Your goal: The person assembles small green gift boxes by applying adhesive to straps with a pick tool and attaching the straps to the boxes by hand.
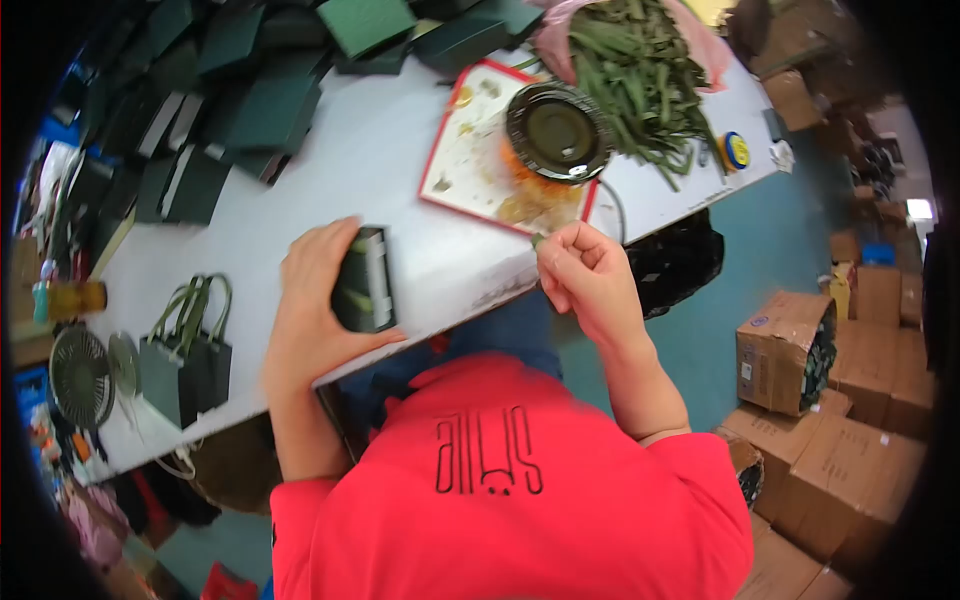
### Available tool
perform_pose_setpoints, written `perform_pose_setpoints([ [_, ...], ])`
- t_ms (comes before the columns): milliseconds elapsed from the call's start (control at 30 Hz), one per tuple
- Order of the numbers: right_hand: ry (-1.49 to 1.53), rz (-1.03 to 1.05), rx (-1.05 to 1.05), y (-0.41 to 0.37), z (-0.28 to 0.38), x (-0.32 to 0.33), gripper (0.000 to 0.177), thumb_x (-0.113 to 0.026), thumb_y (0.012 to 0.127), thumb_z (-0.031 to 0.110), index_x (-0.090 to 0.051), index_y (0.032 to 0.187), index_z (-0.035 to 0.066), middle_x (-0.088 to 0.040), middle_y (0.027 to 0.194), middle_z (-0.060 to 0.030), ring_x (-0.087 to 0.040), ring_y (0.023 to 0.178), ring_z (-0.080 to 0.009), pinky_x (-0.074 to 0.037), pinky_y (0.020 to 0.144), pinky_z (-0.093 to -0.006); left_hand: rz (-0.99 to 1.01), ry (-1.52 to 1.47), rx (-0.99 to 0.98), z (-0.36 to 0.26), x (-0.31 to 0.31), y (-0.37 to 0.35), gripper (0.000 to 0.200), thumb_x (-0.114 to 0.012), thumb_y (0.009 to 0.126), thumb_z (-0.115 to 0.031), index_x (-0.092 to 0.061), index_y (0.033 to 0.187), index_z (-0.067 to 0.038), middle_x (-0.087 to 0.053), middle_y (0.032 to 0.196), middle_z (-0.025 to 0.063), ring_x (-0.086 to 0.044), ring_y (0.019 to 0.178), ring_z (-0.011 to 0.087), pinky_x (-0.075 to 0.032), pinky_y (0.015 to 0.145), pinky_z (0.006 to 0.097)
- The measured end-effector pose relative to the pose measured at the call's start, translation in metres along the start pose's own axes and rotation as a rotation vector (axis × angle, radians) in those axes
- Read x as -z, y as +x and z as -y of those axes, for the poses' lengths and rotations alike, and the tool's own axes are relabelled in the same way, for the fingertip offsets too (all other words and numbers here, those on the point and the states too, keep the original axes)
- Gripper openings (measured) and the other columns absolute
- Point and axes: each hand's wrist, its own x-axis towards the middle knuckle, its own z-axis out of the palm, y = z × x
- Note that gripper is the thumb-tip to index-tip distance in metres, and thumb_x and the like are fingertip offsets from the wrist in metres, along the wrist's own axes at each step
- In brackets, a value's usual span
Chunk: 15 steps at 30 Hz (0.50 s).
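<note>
1. Left hand (pixel 320 300): fingers curl over the top and thumb presses the near side of a dark green box (pixel 364 280), clasping it firmly against the table (pixel 350 170).
2. Dark green box: stands close to the table's near edge. Its long axis runs from that edge away from the person, tilted slightly. A pale band runs along the same axis. The left side is hidden by the fingers.
3. Right hand (pixel 585 275): closed into a loose fist, with thumb and forefinger pinching a small green piece (pixel 540 240). Only its tip shows, so what it is cannot be told. The hand is well to the right of the box, at the table edge.
4. Red-edged board (pixel 462 165): just beyond the right hand, smeared, bearing a round dark dish (pixel 557 132).
5. Green strips (pixel 640 60): heaped at the far right corner of the table.
6. Green boxes (pixel 240 90): stacked along the far left, partly in shadow.
7. Green handled bags (pixel 185 360): stand left of the left hand.
8. Cardboard cartons (pixel 785 350): on the floor to the right.
</note>
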Motion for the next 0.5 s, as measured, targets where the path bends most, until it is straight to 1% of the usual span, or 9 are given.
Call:
perform_pose_setpoints([
  [33,-0.008,0.076,-0.051,-0.006,0.002,-0.008,0.016,-0.068,0.094,0.016,-0.06,0.09,0.003,-0.061,0.069,-0.0015,-0.049,0.052,-0.0051,-0.037,0.047,-0.0206,-0.001,-0.032,-0.058,-0.01,0.003,0.004,0.107,-0.093,0.051,-0.042,-0.049,0.141,-0.003,-0.053,0.138,0.0161,-0.046,0.129,0.0383,-0.033,0.112,0.0457],
  [67,-0.015,0.153,-0.097,-0.011,0.003,-0.014,0.015,-0.068,0.094,0.016,-0.06,0.089,0.003,-0.06,0.069,-0.0011,-0.049,0.052,-0.0047,-0.036,0.047,-0.0205,0.02,-0.078,-0.061,-0.027,0.008,0.011,0.102,-0.093,0.052,-0.04,-0.051,0.137,-0.002,-0.055,0.134,0.0162,-0.048,0.126,0.0376,-0.033,0.108,0.0462],
  [100,-0.133,0.181,-0.147,-0.007,-0.002,-0.016,0.016,-0.068,0.094,0.016,-0.06,0.089,0.003,-0.06,0.069,-0.0012,-0.048,0.052,-0.0045,-0.036,0.047,-0.0204,-0.014,-0.162,-0.101,-0.014,-0.017,0.013,0.102,-0.093,0.052,-0.04,-0.05,0.138,-0.003,-0.054,0.136,0.015,-0.047,0.127,0.0371,-0.033,0.107,0.0459],
  [200,-0.127,0.343,-0.288,-0.008,-0.017,-0.047,0.019,-0.068,0.095,0.019,-0.059,0.089,0.003,-0.06,0.069,-0.001,-0.047,0.052,-0.0036,-0.035,0.048,-0.02,0.088,-0.135,-0.133,-0.011,-0.002,0.008,0.107,-0.093,0.051,-0.041,-0.049,0.14,-0.002,-0.053,0.139,0.0138,-0.045,0.128,0.0364,-0.033,0.11,0.0453],
  [300,-0.168,0.397,-0.321,-0.006,-0.022,-0.058,0.02,-0.068,0.095,0.02,-0.059,0.089,0.003,-0.06,0.069,-0.0002,-0.047,0.052,-0.0033,-0.035,0.048,-0.0202,0.096,-0.164,-0.158,-0.014,-0.005,0.009,0.106,-0.093,0.051,-0.039,-0.049,0.14,-0.003,-0.053,0.139,0.0126,-0.046,0.128,0.0357,-0.034,0.109,0.0449],
  [367,-0.196,0.383,-0.331,-0.004,-0.026,-0.061,0.023,-0.069,0.095,0.022,-0.059,0.087,0.003,-0.058,0.066,0.0015,-0.045,0.052,-0.0026,-0.034,0.047,-0.0205,0.084,-0.186,-0.169,-0.017,-0.006,0.011,0.102,-0.093,0.052,-0.036,-0.05,0.14,-0.005,-0.054,0.138,0.0121,-0.047,0.126,0.0355,-0.034,0.106,0.0448],
  [500,-0.198,0.381,-0.338,-0.002,-0.029,-0.062,0.025,-0.07,0.094,0.024,-0.059,0.085,0.004,-0.056,0.063,0.0029,-0.044,0.051,-0.0021,-0.032,0.047,-0.0206,0.087,-0.186,-0.172,-0.019,-0.006,0.012,0.102,-0.093,0.052,-0.035,-0.051,0.139,-0.005,-0.055,0.137,0.012,-0.047,0.126,0.0357,-0.034,0.106,0.0448],
])
